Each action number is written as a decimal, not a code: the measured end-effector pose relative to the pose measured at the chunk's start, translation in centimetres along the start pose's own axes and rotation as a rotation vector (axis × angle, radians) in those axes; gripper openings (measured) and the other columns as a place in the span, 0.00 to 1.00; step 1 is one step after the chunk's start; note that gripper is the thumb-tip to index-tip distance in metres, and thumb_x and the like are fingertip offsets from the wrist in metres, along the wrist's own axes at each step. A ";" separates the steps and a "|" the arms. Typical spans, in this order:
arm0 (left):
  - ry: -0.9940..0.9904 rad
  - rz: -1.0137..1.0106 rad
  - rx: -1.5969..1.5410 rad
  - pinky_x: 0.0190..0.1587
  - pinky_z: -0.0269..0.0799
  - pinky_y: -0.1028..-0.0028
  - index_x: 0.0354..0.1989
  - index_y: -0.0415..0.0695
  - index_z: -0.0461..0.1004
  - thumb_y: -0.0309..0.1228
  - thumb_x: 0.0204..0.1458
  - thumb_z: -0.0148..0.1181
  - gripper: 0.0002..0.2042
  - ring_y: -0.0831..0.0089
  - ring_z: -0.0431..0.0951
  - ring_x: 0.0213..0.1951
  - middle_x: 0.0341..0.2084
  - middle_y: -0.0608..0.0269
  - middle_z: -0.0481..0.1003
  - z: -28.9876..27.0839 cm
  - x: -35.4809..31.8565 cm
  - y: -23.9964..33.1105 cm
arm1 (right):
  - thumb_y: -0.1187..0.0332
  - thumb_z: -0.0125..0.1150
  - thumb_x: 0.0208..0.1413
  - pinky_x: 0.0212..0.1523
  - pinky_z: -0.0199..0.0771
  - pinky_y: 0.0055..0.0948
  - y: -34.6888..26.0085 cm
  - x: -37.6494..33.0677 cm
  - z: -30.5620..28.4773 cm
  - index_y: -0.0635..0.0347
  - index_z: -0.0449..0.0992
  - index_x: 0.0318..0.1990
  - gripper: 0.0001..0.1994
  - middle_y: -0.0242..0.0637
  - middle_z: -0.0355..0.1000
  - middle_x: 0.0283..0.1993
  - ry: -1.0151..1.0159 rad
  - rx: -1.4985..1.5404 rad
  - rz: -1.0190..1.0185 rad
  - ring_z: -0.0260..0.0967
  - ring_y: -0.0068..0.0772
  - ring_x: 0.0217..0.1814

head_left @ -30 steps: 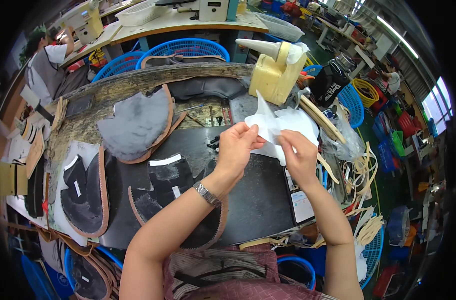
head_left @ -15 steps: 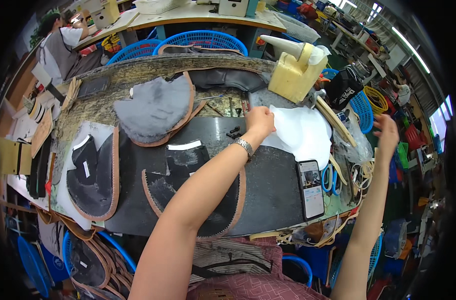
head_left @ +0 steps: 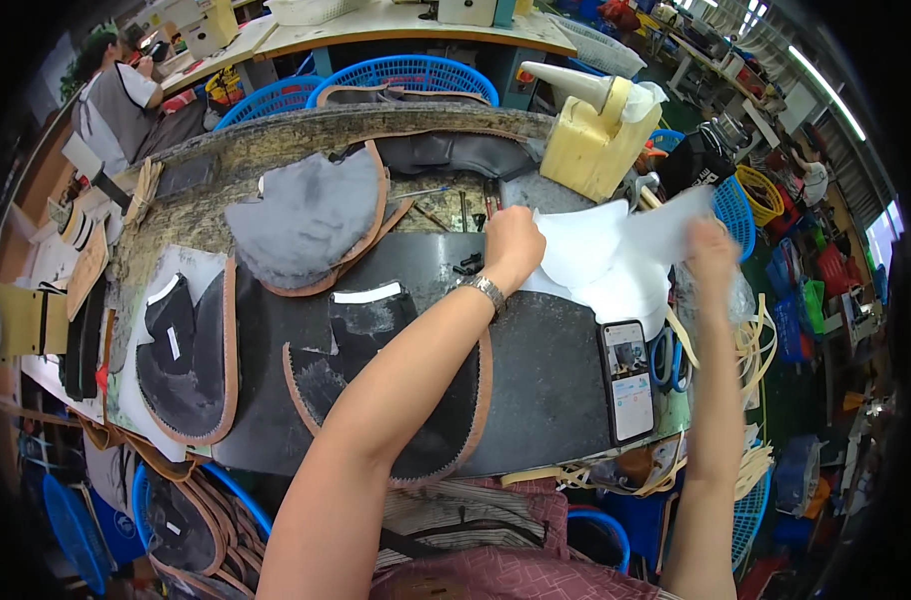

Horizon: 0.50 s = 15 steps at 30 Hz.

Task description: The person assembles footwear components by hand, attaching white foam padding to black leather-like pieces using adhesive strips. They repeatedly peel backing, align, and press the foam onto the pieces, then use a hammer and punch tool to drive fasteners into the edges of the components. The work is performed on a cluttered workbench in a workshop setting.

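My left hand (head_left: 512,245) rests closed on the edge of a stack of white cut sheets (head_left: 601,270) lying on the dark work mat (head_left: 546,380); a metal watch sits on its wrist. Farther right, my right hand (head_left: 711,245) holds one white sheet (head_left: 671,225) lifted over the stack's right side. A dark leather panel with a tan stitched rim (head_left: 416,400) lies under my left forearm. A grey fuzzy panel (head_left: 311,215) sits to the upper left.
A yellow glue jug with a white spout (head_left: 591,140) stands behind the sheets. A phone (head_left: 629,380) and blue scissors (head_left: 664,355) lie at the mat's right edge. Blue baskets (head_left: 406,75) and a seated person (head_left: 126,90) are beyond the bench. More panels (head_left: 181,350) lie left.
My right hand, which was out to the far right, has come back in over the stack with a white sheet in it. My left hand has stayed on the stack's edge.
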State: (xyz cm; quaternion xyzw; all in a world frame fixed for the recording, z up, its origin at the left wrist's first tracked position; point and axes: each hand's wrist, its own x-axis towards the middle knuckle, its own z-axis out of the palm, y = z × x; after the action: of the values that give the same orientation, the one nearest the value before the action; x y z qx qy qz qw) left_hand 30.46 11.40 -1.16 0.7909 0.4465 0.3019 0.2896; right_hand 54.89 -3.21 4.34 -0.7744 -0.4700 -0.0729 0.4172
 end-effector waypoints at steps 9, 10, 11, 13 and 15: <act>0.050 0.345 0.152 0.50 0.67 0.63 0.55 0.33 0.57 0.36 0.49 0.57 0.28 0.52 0.65 0.55 0.52 0.37 0.62 -2.5 -2.3 2.8 | 0.69 0.55 0.55 0.28 0.67 0.20 -3.6 1.7 -9.9 0.61 0.76 0.39 0.07 0.32 0.75 0.33 0.505 -0.076 -0.292 0.69 0.23 0.30; -0.124 0.299 -0.172 0.53 0.65 0.64 0.58 0.33 0.53 0.39 0.50 0.58 0.32 0.54 0.60 0.58 0.55 0.37 0.59 -3.4 -3.7 4.1 | 0.72 0.56 0.54 0.28 0.67 0.23 -6.4 -0.4 -7.2 0.60 0.76 0.39 0.07 0.34 0.75 0.34 0.497 -0.355 -0.583 0.69 0.27 0.30; -0.297 0.242 -0.506 0.56 0.62 0.66 0.61 0.33 0.49 0.42 0.50 0.59 0.36 0.56 0.55 0.62 0.57 0.37 0.55 -4.5 -5.5 5.7 | 0.77 0.56 0.49 0.30 0.70 0.29 -9.7 -2.3 -5.0 0.56 0.76 0.38 0.09 0.37 0.73 0.35 0.415 -0.551 -0.820 0.69 0.35 0.31; -0.441 0.104 -1.063 0.55 0.64 0.69 0.62 0.33 0.49 0.36 0.55 0.55 0.32 0.64 0.63 0.56 0.53 0.47 0.63 -6.5 -8.7 6.6 | 0.73 0.61 0.43 0.32 0.71 0.33 -13.0 -6.9 -0.8 0.60 0.75 0.37 0.11 0.39 0.72 0.32 0.154 -0.510 -0.890 0.70 0.38 0.32; -0.361 -0.049 -1.209 0.51 0.67 0.72 0.57 0.32 0.57 0.32 0.56 0.52 0.24 0.71 0.70 0.49 0.48 0.54 0.69 -9.3 -10.6 4.4 | 0.65 0.66 0.39 0.41 0.70 0.37 -17.8 -9.8 1.2 0.63 0.74 0.42 0.20 0.41 0.72 0.38 -0.103 -0.183 -0.991 0.70 0.43 0.39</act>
State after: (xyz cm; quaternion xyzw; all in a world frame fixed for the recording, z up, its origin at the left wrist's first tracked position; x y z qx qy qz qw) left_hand 21.54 1.91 5.73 0.5155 0.1589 0.3559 0.7631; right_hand 35.17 -5.12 8.86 -0.4943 -0.7928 -0.2648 0.2389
